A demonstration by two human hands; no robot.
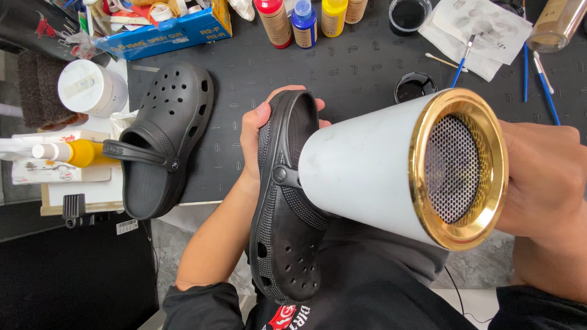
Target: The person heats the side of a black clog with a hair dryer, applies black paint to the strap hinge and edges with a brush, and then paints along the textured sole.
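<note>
Head view, blue box point(165, 33) top left, paint bottles point(304, 21) beside it

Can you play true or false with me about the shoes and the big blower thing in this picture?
1. The left hand holds a black clog. True.
2. The right hand holds a red hair dryer. False: the hair dryer is white with a gold ring round its mesh end.
3. A second black clog lies on the dark mat. True.
4. The second clog is stacked on the held one. False: it lies apart, to the left.
5. Paint bottles stand at the far edge of the mat. True.
</note>
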